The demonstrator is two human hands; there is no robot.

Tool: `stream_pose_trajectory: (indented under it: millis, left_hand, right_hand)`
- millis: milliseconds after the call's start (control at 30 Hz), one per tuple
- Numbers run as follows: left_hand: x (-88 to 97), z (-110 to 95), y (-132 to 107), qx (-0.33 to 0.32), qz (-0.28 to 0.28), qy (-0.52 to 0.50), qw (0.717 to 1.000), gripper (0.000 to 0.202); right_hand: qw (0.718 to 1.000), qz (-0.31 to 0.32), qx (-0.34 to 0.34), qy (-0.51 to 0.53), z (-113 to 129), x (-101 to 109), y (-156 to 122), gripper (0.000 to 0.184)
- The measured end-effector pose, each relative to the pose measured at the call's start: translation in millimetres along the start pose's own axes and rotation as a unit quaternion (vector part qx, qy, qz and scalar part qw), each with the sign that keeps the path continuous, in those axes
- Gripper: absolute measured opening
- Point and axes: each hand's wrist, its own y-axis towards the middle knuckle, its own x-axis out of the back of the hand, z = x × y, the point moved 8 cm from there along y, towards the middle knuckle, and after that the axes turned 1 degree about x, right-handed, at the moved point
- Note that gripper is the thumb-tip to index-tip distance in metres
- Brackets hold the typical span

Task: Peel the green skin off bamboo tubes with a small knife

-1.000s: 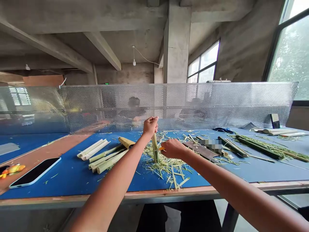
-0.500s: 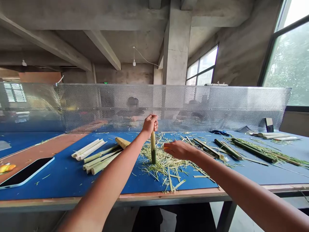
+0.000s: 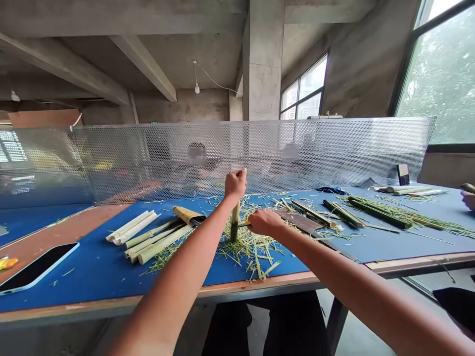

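Left hand (image 3: 235,184) has its fingers clamped on an upright bamboo stalk (image 3: 234,222); right hand (image 3: 264,222) grips a small blade (image 3: 244,225).
Peeled stalks (image 3: 158,244) lie left of the shavings (image 3: 247,252), green stalks (image 3: 378,213) right.

The bamboo stalk (image 3: 234,222) in the left hand (image 3: 235,184) is yellow-green, darkening to deep green at its base. Below and around both hands, pale straw-green shavings (image 3: 245,254) scatter over the bright blue bench (image 3: 285,267), edged in orange-brown wood. Left of the left hand lie cream-white peeled strips (image 3: 131,227); right of the right hand (image 3: 264,222) lie dark green bamboo lengths (image 3: 378,215) and a dark brown slab (image 3: 299,221). Beyond the hands, a silver screen (image 3: 297,148) carries a dense pattern of small round holes.
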Motion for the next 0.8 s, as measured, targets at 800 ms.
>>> stream_pose_trajectory:
  millis: [800]
  left_hand:
    - [130.2, -63, -72, 0.052, 0.217, 0.606, 0.764, 0.023]
  right_hand:
    - [0.970, -0.105, -0.025, 0.219, -13, -3, -26, 0.035]
